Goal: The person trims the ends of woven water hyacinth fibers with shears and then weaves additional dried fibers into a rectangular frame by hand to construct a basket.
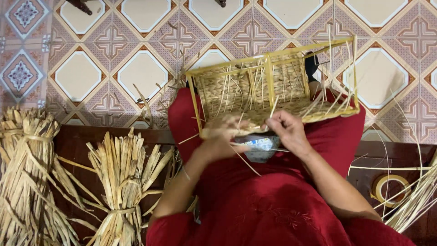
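A half-woven straw basket on a yellow rectangular frame rests on my lap, over red clothing. My left hand, blurred, is at the basket's near edge, fingers curled on woven straw. Just to its right my right hand pinches a thin straw strand at the same edge. Loose strand ends stick out of the weave on the right side.
Two tied bundles of dried straw lie at my left on a dark wooden edge. More loose strands and a tape roll are at the right. Patterned tile floor lies beyond.
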